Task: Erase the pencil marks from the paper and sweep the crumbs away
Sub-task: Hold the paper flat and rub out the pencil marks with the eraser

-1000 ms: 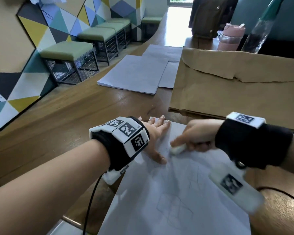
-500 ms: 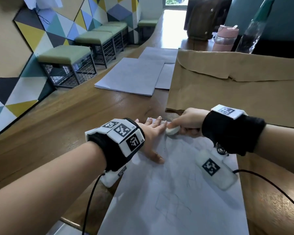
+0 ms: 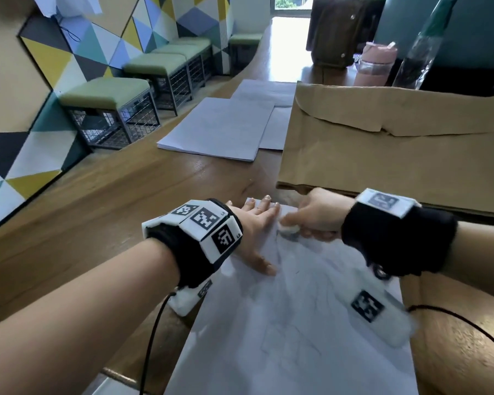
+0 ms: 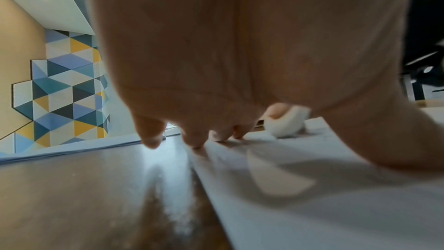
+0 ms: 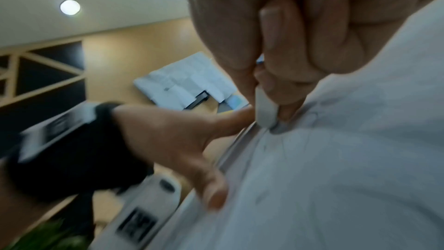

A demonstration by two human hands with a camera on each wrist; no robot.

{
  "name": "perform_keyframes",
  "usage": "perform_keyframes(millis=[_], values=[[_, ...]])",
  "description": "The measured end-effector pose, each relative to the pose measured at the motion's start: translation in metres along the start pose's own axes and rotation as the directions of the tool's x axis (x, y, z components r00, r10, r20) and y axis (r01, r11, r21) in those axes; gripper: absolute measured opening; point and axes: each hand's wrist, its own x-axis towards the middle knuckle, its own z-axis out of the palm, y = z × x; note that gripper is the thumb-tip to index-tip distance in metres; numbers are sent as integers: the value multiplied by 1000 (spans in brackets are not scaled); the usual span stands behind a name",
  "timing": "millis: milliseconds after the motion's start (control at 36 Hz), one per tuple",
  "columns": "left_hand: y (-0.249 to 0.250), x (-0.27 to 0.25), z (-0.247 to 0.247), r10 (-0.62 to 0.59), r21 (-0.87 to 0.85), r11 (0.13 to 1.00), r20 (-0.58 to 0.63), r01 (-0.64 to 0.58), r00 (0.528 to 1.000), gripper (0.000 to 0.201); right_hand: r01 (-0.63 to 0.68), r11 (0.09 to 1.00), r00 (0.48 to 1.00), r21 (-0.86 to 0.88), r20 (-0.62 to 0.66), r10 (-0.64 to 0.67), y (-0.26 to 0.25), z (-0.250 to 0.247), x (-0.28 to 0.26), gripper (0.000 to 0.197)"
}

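A white sheet of paper [image 3: 311,323] with faint pencil drawings lies on the wooden table [image 3: 97,218]. My left hand [image 3: 257,223] lies flat with straight fingers on the sheet's far left corner and presses it down. My right hand [image 3: 314,216] pinches a white eraser [image 3: 288,230] and holds its tip on the paper just right of the left fingers. The right wrist view shows the eraser [image 5: 265,109] between thumb and fingers, touching the paper [image 5: 336,159]. Under my left palm, the left wrist view catches the eraser [image 4: 287,124] on the paper [image 4: 312,187].
A large brown envelope [image 3: 382,143] lies just beyond the sheet. Stacks of white paper [image 3: 220,129] sit further left. A pink bottle [image 3: 375,64], a clear bottle [image 3: 419,49] and a dark bag [image 3: 342,32] stand at the far end. Green stools [image 3: 106,109] line the patterned wall.
My right hand has moved the eraser away from me and back a little on the top of the sheet, beside the left fingers. My left hand has stayed flat on the corner.
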Motion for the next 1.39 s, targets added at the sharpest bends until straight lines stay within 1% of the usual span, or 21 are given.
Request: perform_keyframes(millis=[83,139,250,333,389,444,500,556,611,667,750,833,889,944,1000,1055,1139,1194,1278,1333,1389], values=[[1,0,0,-7,-6,1000,9,7,1000,115,-23,996,976,-82,214,40,6,7,-15,39],[1,1,0,-8,-1,1000,17,8,1000,116,-64,995,956,-71,282,82,5,5,-18,40],[0,0,-1,0,14,1000,20,0,1000,115,-98,995,987,3,126,97,-3,-6,1,37],[1,-1,-2,3,10,1000,17,-3,1000,116,-43,994,999,98,10,42,-4,-6,7,25],[1,0,-2,-4,10,1000,21,4,1000,116,0,998,1000,59,-16,1,2,0,5,32],[1,0,-2,-11,5,1000,20,11,1000,117,16,1000,999,5,47,-16,9,5,-3,35],[2,0,-2,-14,4,1000,17,14,1000,116,-20,1000,980,-21,196,24,15,8,-13,32],[2,1,-2,-13,6,1000,17,13,1000,116,-57,998,963,-18,263,60,15,7,-16,31],[2,2,-2,-9,11,1000,20,9,1000,117,-85,996,973,-7,214,85,10,3,-8,34],[1,2,-1,-1,12,1000,20,0,1000,117,-82,996,989,25,122,78,3,-2,3,35],[1,2,-1,8,5,1000,13,-8,1000,116,-34,985,999,168,22,31,-2,-5,11,30],[1,1,-1,8,-4,1000,7,-8,1000,116,21,996,1000,83,-17,-19,6,2,6,36],[1,1,-1,3,-5,1000,11,-3,1000,117,26,1000,998,8,57,-26,13,5,-2,37],[0,2,-1,-1,-5,1000,18,1,1000,117,-13,1000,980,-15,197,15,15,5,-10,33],[0,3,-1,-3,3,1000,21,3,1000,117,-57,998,972,-4,229,57,12,2,-11,32],[1,2,-1,2,7,1000,19,-2,1000,117,-77,997,987,7,144,75,7,-2,-3,35],[1,1,-2,9,5,1000,17,-9,1000,117,-38,995,999,88,-19,40,2,-7,10,37],[1,0,-2,8,-5,1000,18,-8,1000,116,-16,990,999,141,-49,23,4,-5,12,33],[1,0,-3,4,-12,1000,20,-4,1000,116,-24,999,998,48,53,22,14,1,2,33],[1,1,-2,3,-10,1000,22,-3,1000,116,-52,999,984,-3,168,52,18,1,-9,34],[2,2,-2,6,-3,1000,24,-6,1000,117,-83,996,969,-20,232,85,17,0,-13,35]])
